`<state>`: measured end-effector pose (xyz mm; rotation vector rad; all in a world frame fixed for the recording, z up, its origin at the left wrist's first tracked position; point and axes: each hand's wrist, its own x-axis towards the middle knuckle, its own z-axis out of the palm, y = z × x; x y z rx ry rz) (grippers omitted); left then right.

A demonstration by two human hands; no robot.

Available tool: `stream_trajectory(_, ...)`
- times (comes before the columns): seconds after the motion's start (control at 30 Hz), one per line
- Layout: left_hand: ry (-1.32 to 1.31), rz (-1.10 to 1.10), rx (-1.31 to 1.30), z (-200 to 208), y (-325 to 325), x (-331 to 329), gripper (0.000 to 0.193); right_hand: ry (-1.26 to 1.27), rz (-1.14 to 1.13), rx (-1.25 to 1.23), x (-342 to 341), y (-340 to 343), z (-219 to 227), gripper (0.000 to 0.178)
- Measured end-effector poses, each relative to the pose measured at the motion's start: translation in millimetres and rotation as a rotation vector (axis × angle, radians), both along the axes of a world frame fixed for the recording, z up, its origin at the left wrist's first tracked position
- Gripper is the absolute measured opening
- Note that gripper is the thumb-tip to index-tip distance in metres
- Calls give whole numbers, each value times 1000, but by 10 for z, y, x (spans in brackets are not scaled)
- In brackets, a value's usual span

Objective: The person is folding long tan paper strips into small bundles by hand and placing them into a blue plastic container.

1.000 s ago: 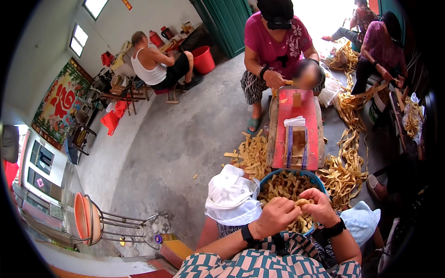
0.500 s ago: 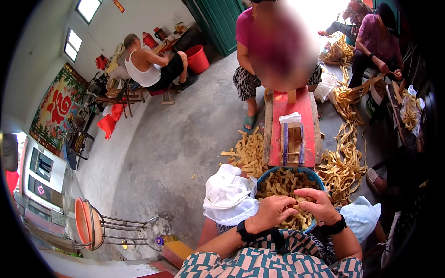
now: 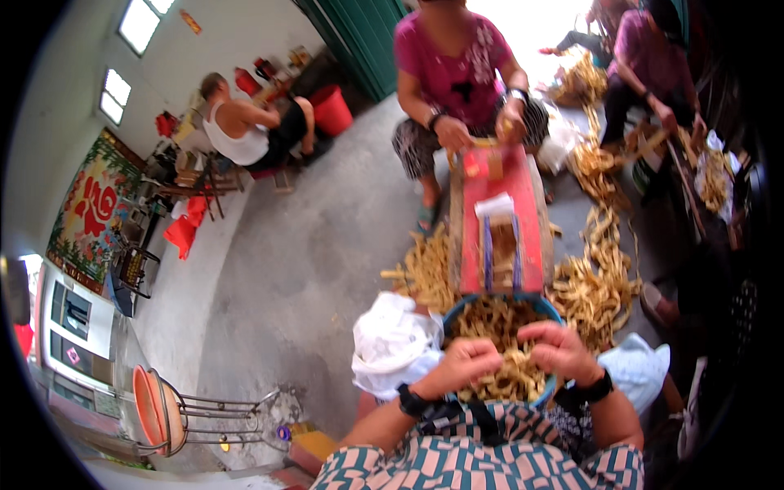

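A blue basin (image 3: pixel 555 309) full of short, curled tan strips (image 3: pixel 488 317) stands before me. Above its left part is my left hand (image 3: pixel 464 365), fingers curled closed. My right hand (image 3: pixel 560 353) hovers over the right part, thumb and fingers pinched together. A gap separates the two hands. Motion blurs the fingertips, and whatever they might hold is too small to make out. Paler tan strips lie in the basin just beneath and between the hands.
A red bench (image 3: pixel 523 204) with a wooden, slotted box (image 3: pixel 501 245) adjoins the basin's far side; a person works at its far end. Tan strips (image 3: pixel 600 286) heap on the floor. White cloth (image 3: pixel 396 335) and pale blue cloth (image 3: pixel 637 371) flank the basin.
My hands have moved apart; before, their fingertips met over a strip. The view has shifted slightly. The person across the bench now has both hands at its far end.
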<state>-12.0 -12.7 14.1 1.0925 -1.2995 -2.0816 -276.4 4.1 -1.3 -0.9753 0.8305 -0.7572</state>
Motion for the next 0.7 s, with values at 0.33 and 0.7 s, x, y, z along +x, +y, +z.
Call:
stream_trajectory(0.33, -1, 91, 18, -100, -11, -14, 16, 650, 65, -797, -166, -82, 81, 14)
stream_trajectory(0.7, -82, 351, -291, -135, -284, 76, 35, 926, -126, -1151, -138, -76, 58, 16)
